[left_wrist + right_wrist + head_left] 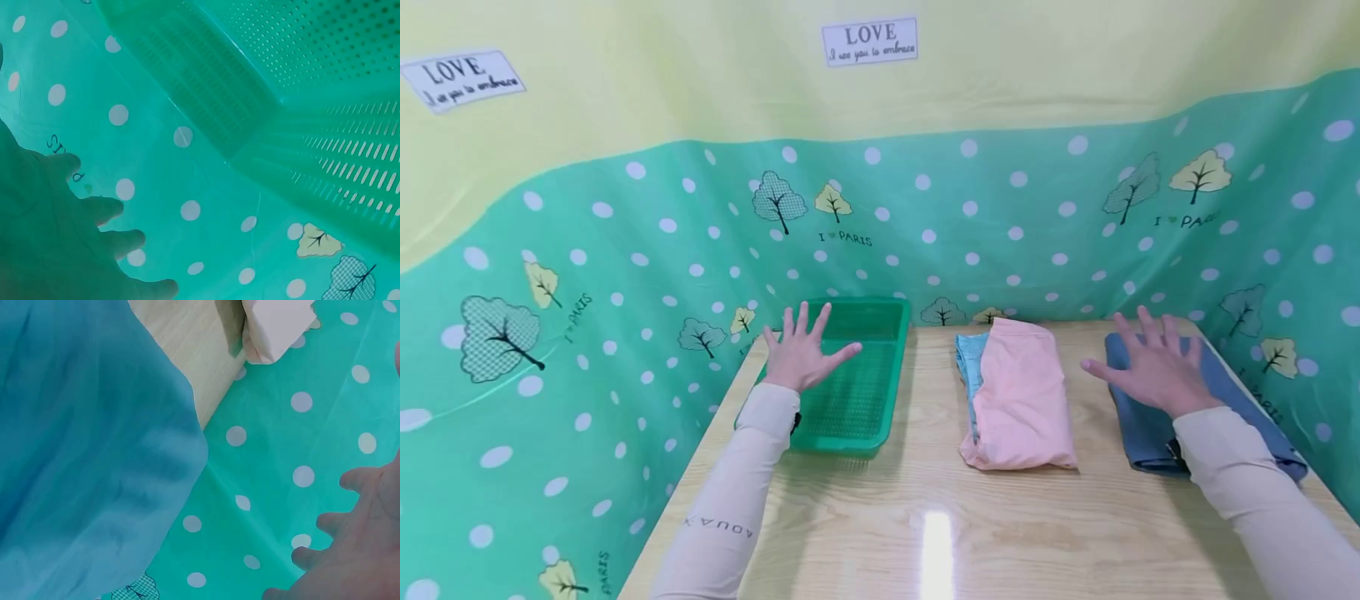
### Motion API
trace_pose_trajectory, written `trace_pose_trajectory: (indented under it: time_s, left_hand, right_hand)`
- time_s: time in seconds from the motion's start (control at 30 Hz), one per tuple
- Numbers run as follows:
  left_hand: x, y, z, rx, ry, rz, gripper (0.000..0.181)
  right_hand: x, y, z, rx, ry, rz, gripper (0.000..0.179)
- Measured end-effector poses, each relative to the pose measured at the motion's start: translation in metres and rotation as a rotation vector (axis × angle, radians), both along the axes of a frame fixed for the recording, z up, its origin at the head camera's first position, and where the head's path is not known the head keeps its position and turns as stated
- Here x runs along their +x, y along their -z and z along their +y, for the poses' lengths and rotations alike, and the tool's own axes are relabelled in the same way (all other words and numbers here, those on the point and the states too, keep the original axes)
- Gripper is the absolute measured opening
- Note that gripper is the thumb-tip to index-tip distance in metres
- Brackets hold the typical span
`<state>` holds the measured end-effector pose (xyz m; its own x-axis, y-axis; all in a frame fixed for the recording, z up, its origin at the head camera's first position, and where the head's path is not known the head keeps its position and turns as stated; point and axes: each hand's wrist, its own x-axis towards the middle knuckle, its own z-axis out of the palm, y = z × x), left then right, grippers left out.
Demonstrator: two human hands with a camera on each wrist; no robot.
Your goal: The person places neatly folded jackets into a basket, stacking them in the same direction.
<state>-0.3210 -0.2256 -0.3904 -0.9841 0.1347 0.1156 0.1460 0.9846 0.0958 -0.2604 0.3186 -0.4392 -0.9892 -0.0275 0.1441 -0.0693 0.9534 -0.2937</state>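
Observation:
My left hand (799,357) is held over the green plastic basket (889,392), fingers spread and nothing in them. In the left wrist view, the basket's perforated wall (356,150) fills the upper right, with the spread left fingers at lower left. On the right, my right hand (1161,367) hovers with spread fingers above a folded dark blue cloth (1232,392). That cloth (94,450) looms large in the right wrist view, the hand apart from it. Between the hands lie a folded pink garment (1026,400) and a light blue one (972,367), partly hidden beneath the pink.
A light wooden table (865,517) carries everything. Behind it and along both sides hangs a green and yellow curtain (1000,225) with white dots and tree prints, close to the table's back edge.

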Motion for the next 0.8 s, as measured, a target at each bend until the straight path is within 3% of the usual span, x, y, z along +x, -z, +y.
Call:
trace_pose_trajectory:
  time_s: [0.23, 0.43, 0.5, 0.6, 0.8]
  left_hand:
    - [0.012, -0.005, 0.014, 0.024, 0.009, -0.041, 0.101]
    - [0.030, -0.013, 0.049, 0.132, 0.096, 0.004, 0.075]
    - [0.037, -0.012, 0.065, 0.228, 0.139, 0.037, 0.062]
    - [0.048, -0.005, 0.092, 0.446, 0.188, 0.069, 0.044]
    - [0.064, 0.027, 0.144, 0.861, 0.210, 0.058, 0.022]
  right_hand:
    - [0.001, 0.003, -0.005, -0.031, -0.003, -0.030, 0.111]
    - [0.001, 0.009, -0.010, -0.103, -0.025, -0.078, 0.107]
    - [0.002, 0.012, -0.013, -0.150, -0.040, -0.099, 0.104]
    - [0.002, 0.017, -0.020, -0.248, -0.066, -0.128, 0.097]
    - [0.003, 0.030, -0.039, -0.455, -0.066, -0.193, 0.083]
